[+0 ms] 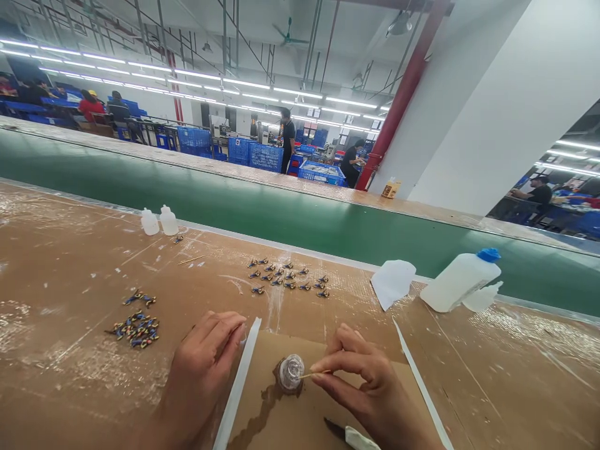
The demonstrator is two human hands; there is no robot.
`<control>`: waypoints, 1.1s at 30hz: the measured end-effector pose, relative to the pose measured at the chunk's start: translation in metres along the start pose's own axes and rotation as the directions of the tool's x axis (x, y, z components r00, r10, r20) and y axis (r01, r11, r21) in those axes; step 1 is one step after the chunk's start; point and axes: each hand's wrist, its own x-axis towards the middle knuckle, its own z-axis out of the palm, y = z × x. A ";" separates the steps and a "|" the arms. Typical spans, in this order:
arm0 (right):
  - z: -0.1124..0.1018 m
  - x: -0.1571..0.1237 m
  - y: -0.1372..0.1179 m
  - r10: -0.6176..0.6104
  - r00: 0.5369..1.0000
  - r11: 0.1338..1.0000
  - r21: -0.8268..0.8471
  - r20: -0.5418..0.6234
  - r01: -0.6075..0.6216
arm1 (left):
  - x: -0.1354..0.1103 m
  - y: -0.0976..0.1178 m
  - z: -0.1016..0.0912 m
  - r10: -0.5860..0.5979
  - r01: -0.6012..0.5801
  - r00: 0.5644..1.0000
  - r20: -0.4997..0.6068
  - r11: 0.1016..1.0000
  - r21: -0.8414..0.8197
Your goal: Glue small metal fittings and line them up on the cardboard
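Broadly, a brown table (70,262) with a scuffed, tape-glazed top filled the view, and a green conveyor belt (281,212) ran along its far edge. A cardboard sheet (281,425) lay at the near edge, bordered on either side by a white strip (239,381).

The left hand (204,369) rested at the left border of that sheet, knuckles up and fingers curled inward. Its grip was turned away, so I could not tell whether it held anything. The right hand (370,387) rested on the sheet with its grip pinched closed, thumb and forefinger on a thin wooden stick (315,374).

Toward the far right corner a white bottle with a blue cap (459,281) lay on its side. A small squeeze bottle (482,297) lay just beside it, and a white sheet (392,282) lay near it on the left. Two small white bottles (159,222) stood together by the far edge, left of centre.

Small blue and gold parts (288,278) were laid out in loose rows mid-table. A denser heap of the same parts (135,329) sat towards the left, well apart from the rows.

Between the hands, a small clear cup (290,372) sat on the cardboard in a dark wet stain. The tip of the stick reached its rim. A dark blade with a white-wrapped handle (335,428) lay at the near edge, below the right hand.
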 end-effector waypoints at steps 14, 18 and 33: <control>0.005 0.001 -0.005 -0.293 0.956 0.944 -0.168 -0.031 0.284 | 0.000 0.001 -0.001 -0.006 0.006 1.000 -0.003 1.000 0.016; 0.003 0.000 -0.005 -0.298 0.954 0.943 -0.167 -0.048 0.286 | 0.001 0.002 -0.001 -0.016 0.016 1.000 -0.010 1.000 0.024; -0.005 0.002 -0.008 -0.352 0.935 0.911 -0.249 -0.055 0.328 | 0.001 0.003 -0.002 -0.017 0.016 1.000 0.018 1.000 0.022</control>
